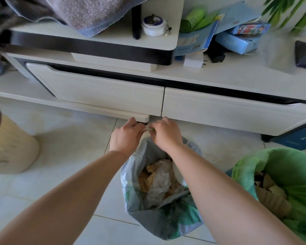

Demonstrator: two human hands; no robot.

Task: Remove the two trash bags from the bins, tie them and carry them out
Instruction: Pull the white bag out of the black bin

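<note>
A grey-white trash bag point(132, 183) with green print stands on the floor tiles below my arms, its mouth gaping over crumpled paper and plastic film. My left hand point(125, 137) and my right hand point(166, 133) meet at the bag's far rim, both pinching the thin stretched handle strips between them. A green trash bag point(290, 165) lines a bin at the lower right, full of brown cardboard scraps. No bin shows around the grey bag.
A low white cabinet point(219, 106) with two drawers runs across right behind my hands. A beige round bin point(11, 149) stands at the left. On the cabinet top lie a roll of green bags point(193, 20), blue boxes and a grey towel.
</note>
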